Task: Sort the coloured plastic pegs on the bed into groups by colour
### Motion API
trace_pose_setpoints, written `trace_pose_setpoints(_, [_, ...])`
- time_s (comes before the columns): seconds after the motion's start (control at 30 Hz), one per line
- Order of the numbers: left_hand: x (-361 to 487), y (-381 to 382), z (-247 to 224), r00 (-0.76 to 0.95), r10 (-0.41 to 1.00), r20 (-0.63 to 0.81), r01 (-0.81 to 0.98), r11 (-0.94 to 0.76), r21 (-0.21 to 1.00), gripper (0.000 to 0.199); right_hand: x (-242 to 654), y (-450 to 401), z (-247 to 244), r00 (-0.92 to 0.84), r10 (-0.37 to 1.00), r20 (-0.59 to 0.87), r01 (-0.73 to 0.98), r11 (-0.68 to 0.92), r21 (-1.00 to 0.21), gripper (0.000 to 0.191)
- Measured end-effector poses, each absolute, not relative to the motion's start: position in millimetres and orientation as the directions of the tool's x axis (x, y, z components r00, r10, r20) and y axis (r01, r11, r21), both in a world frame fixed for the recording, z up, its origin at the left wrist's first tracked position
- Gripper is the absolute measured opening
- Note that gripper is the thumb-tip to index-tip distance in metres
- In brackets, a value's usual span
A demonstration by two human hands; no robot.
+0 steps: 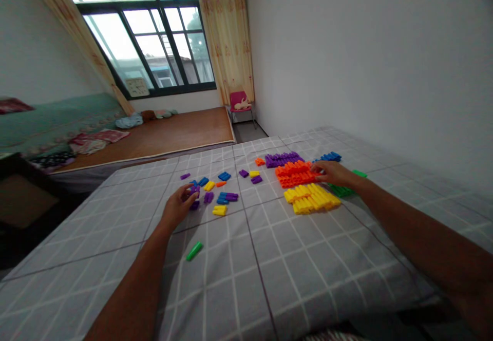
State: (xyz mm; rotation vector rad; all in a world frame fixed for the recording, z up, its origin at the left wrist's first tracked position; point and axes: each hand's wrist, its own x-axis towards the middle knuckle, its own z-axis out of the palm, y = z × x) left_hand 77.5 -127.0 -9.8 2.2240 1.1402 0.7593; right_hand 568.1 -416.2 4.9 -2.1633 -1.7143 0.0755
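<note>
My left hand [180, 205] is at the left group of loose pieces, its fingers closed round a purple piece [195, 189]. On the right, my right hand [332, 172] touches the end of the stacked orange pieces [295, 174]; its fingers are pressed together, and what they hold is too small to tell. Yellow pieces [311, 198] are heaped in front of the orange ones, purple pieces [284, 159] lie behind, and green pieces [342, 191] sit partly under my right wrist. Blue pieces [327, 156] are beyond that hand. A lone green piece [194, 251] lies nearer me.
Small blue, yellow, purple and orange pieces, such as a yellow pair [220, 210], are scattered mid-table on the checked cloth [231, 279]. A white wall [346, 63] runs along the right. Behind are a low bed [185, 133] and a pink chair [239, 99].
</note>
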Motion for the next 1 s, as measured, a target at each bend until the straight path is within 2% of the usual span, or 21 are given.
trace_pose_setpoints(0.13, [74.2, -130.9, -13.0, 0.477, 0.834, 0.276, 0.671, -0.549, 0.499, 0.054, 555.4, -411.2, 20.0, 0.273, 0.913, 0.301, 0.949, -0.206, -0.237, 0.023])
trace_pose_setpoints(0.23, [76.7, -135.3, -13.3, 0.497, 0.805, 0.324, 0.679, -0.593, 0.432, 0.045, 523.7, -393.9, 38.6, 0.198, 0.92, 0.338, 0.962, -0.117, -0.246, 0.022])
trace_pose_setpoints(0.33, [78.3, -137.8, -15.5, 0.523, 0.779, 0.345, 0.662, -0.627, 0.412, 0.038, 475.2, -355.8, 46.8, 0.03, 0.958, 0.285, 0.964, 0.048, -0.261, 0.02])
trace_pose_setpoints(0.4, [77.4, -137.7, -19.2, 0.52, 0.773, 0.365, 0.665, -0.634, 0.395, 0.036, 444.5, -322.9, 44.9, -0.042, 0.976, 0.215, 0.965, 0.095, -0.244, 0.02])
trace_pose_setpoints(0.47, [75.5, -136.6, -23.8, 0.518, 0.763, 0.387, 0.661, -0.644, 0.385, 0.034, 421.5, -290.6, 40.7, -0.04, 0.988, 0.149, 0.978, 0.069, -0.198, 0.02])
trace_pose_setpoints(0.57, [72.8, -133.3, -29.4, 0.529, 0.747, 0.403, 0.639, -0.663, 0.391, 0.032, 401.1, -254.7, 37.0, 0.069, 0.992, 0.103, 0.988, -0.053, -0.146, 0.024])
trace_pose_setpoints(0.63, [71.7, -130.7, -31.4, 0.533, 0.741, 0.409, 0.626, -0.67, 0.399, 0.032, 392.8, -243.1, 36.6, 0.102, 0.991, 0.091, 0.98, -0.085, -0.178, 0.03])
trace_pose_setpoints(0.83, [71.1, -125.5, -31.9, 0.548, 0.728, 0.412, 0.616, -0.684, 0.391, 0.033, 380.2, -247.1, 37.3, 0.013, 0.997, 0.076, 0.965, 0.008, -0.261, 0.036])
trace_pose_setpoints(1.0, [71.1, -128.2, -28.6, 0.549, 0.746, 0.377, 0.648, -0.665, 0.371, 0.033, 416.0, -275.4, 57.6, -0.052, 0.995, 0.083, 0.939, 0.077, -0.336, 0.035])
